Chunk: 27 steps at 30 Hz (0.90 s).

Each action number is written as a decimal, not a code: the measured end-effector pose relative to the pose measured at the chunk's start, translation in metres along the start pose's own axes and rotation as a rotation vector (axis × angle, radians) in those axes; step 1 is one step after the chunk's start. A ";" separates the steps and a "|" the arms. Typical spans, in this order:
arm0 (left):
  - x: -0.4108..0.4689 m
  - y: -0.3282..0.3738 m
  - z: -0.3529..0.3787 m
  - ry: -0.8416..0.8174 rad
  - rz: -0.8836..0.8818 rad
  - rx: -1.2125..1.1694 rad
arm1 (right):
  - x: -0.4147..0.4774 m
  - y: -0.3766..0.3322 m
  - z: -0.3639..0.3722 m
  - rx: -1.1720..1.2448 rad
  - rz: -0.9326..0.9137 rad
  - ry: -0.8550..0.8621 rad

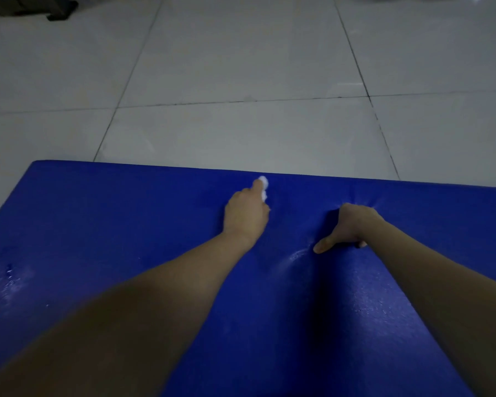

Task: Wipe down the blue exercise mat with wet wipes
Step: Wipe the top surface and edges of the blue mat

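Note:
The blue exercise mat (126, 219) lies flat on the floor and fills the lower half of the view. My left hand (245, 213) reaches close to the mat's far edge and grips a bunched white wet wipe (264, 188), which sticks out past the fingers and touches the mat. My right hand (347, 227) presses down on the mat just to the right, thumb spread out, fingers bent under; the mat dents and wrinkles around it. Wet, shiny patches show on the mat at the left and beside the right thumb.
Pale grey floor tiles (241, 67) with dark grout lines stretch beyond the mat's far edge. A dark piece of furniture (26, 7) stands at the far top left corner.

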<state>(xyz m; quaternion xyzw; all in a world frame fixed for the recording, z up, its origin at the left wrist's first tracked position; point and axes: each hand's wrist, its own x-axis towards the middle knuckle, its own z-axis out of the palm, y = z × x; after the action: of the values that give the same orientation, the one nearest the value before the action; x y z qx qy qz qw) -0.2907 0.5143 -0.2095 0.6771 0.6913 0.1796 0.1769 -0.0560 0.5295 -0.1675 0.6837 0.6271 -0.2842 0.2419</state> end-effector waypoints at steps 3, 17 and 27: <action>-0.015 0.042 0.023 -0.098 0.077 -0.099 | 0.000 -0.001 -0.001 -0.014 0.001 -0.021; -0.033 -0.048 -0.022 0.065 0.056 0.233 | -0.007 -0.005 -0.004 0.020 0.037 -0.023; -0.036 -0.065 -0.033 0.147 -0.181 0.131 | -0.007 -0.002 -0.002 0.008 0.015 0.005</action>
<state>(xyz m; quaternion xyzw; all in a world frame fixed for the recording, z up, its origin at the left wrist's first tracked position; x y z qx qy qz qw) -0.3624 0.4765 -0.2124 0.6070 0.7710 0.1667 0.0965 -0.0582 0.5258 -0.1615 0.6899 0.6215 -0.2833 0.2399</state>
